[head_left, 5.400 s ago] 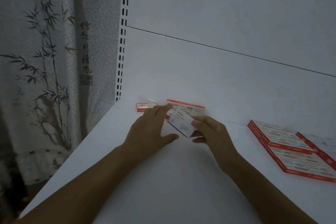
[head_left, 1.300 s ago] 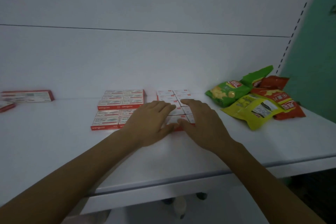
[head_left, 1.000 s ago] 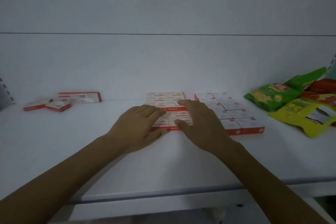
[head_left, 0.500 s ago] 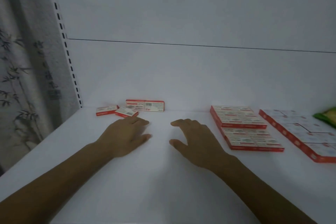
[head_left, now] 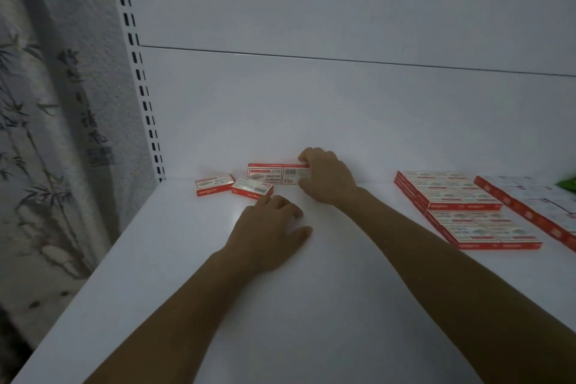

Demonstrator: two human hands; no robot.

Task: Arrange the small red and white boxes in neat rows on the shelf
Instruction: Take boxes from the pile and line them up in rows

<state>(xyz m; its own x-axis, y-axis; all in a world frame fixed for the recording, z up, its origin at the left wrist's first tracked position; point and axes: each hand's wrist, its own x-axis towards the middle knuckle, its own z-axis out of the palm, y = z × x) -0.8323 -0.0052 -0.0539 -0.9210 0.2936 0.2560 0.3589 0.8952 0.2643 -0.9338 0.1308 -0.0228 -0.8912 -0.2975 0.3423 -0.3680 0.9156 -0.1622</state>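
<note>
The long red and white box [head_left: 274,174] stands on its edge against the back panel, just left of the middle of the frame. I have the right hand [head_left: 325,176] on its right end, with the fingers curled over the top edge and the thumb against the printed front, so that hand is gripping the box.

Just left of it and a little lower in the frame, two small red and white boxes lie flat on the shelf [head_left: 156,274]. The tilted small box [head_left: 252,188] sits askew, with one corner close to the foot of the long box. The left small box [head_left: 214,184] lies just beside it, toward the shelf's left corner.

My left hand [head_left: 269,227] rests palm down on the shelf below the tilted small box. Its fingers are loosely bent and hold nothing. The index fingertip reaches that box's near right corner, but I cannot tell whether it touches.

At the right of the frame, well apart from both hands, a block of boxes [head_left: 452,196] lies flat in tidy rows with the edges butted together. A second block [head_left: 530,206] runs off the right edge. Above it, at the right edge, I see a sliver of a green packet [head_left: 569,184].

The white back panel [head_left: 343,109] rises behind everything, crossed by a thin dark seam. A slotted white upright [head_left: 138,72] runs down the upper left, and a grey curtain printed with bamboo [head_left: 46,134] fills the left edge.
</note>
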